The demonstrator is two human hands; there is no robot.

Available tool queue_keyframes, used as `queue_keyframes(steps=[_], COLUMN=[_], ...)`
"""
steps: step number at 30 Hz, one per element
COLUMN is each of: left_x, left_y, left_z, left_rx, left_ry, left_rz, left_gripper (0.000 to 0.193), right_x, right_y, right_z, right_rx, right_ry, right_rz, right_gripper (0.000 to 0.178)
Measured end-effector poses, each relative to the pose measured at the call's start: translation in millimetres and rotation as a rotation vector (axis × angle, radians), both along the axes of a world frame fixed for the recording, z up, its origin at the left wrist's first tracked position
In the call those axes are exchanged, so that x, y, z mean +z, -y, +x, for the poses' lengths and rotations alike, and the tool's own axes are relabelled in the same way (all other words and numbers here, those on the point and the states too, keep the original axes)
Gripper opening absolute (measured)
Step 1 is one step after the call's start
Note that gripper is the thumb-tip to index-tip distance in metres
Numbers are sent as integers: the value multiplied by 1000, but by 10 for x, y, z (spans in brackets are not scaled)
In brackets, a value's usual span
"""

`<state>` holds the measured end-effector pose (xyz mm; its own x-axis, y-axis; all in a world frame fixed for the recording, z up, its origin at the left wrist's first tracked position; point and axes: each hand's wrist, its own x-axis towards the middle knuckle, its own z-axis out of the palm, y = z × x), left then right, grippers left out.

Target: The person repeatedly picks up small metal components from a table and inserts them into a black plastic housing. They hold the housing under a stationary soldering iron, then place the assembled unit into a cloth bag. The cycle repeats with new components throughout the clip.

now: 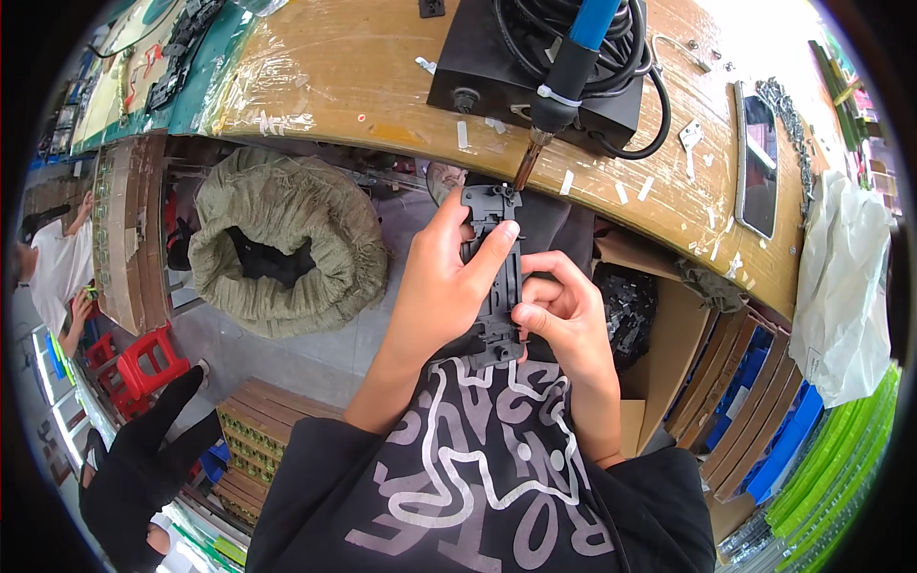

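Observation:
A long black plastic frame (501, 304) with moulded slots and clips is held lengthwise in front of my chest. My left hand (441, 286) grips its left side, thumb laid across the upper face. Curled at the lower right edge, the fingers of my right hand (565, 320) hold the frame there; the fingertips behind it are hidden. A soldering iron (559, 95) with a blue handle points downward, its tip at the frame's upper end. Whether the tip touches the plastic I cannot tell.
On the wooden bench (353, 76) stands a black box (478, 57) under coiled cable. Farther right lies a phone (757, 162) near small metal parts. A green cloth-lined container (287, 244) is at left. Cardboard layers (735, 392) and a white bag (841, 296) are at right. Another person (62, 263) is at far left.

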<state>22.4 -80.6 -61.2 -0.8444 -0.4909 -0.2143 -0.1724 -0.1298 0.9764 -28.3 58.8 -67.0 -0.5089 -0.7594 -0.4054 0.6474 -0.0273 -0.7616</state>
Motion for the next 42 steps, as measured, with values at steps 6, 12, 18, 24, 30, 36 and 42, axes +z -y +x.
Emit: queue_keyframes(steps=[6,12,18,24,30,36,42], left_x=[8,23,17,-61,-60,12,33], left_y=[7,-3,4,18,-21,-27,-23], left_z=[-16,-31,-13,17,49,57,57], left_rx=[16,12,-5,-14,-16,-13,-16], left_ry=[-15,-24,-22,-16,-17,-13,-18], left_rz=[-4,82,106,160,156,184,179], left_gripper=[20,22,24,26,26,23,22], right_x=[2,1,-22,-34,-11,58,59], right_y=[10,13,14,13,-12,-16,-12], right_z=[4,-17,3,12,47,47,50], right_rx=[-4,-7,-17,-2,8,8,15], right_ry=[33,13,5,9,17,14,-8], right_rz=[-27,-29,-17,1,32,51,25], right_gripper=[34,34,34,34,34,34,34])
